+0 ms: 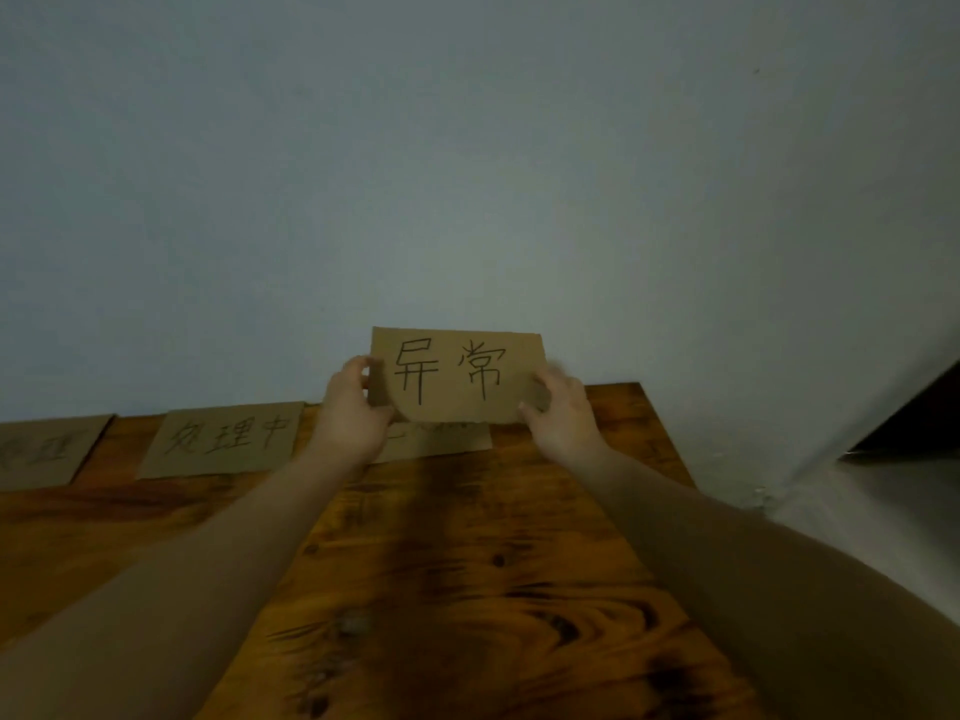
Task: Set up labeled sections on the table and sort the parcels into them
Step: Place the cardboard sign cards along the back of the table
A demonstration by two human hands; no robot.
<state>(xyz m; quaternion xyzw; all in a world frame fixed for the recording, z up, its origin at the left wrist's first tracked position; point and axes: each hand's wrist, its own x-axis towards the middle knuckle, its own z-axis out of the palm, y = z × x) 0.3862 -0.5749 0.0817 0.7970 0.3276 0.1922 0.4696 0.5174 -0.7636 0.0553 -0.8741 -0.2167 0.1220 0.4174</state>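
A brown cardboard label point(457, 375) with two handwritten black characters is held upright above the far edge of the wooden table point(467, 563), close to the wall. My left hand point(353, 407) pinches its left edge and my right hand point(558, 410) grips its lower right corner. Beneath it another cardboard label point(441, 440) lies flat, mostly hidden. A label with three characters point(223, 441) lies flat to the left, and a further label point(47, 452) lies at the far left, cut off by the frame. No parcels are in view.
A pale wall point(467, 174) rises directly behind the table's far edge. The table's right edge runs near a wall corner, where a dark object point(914, 418) shows at the far right.
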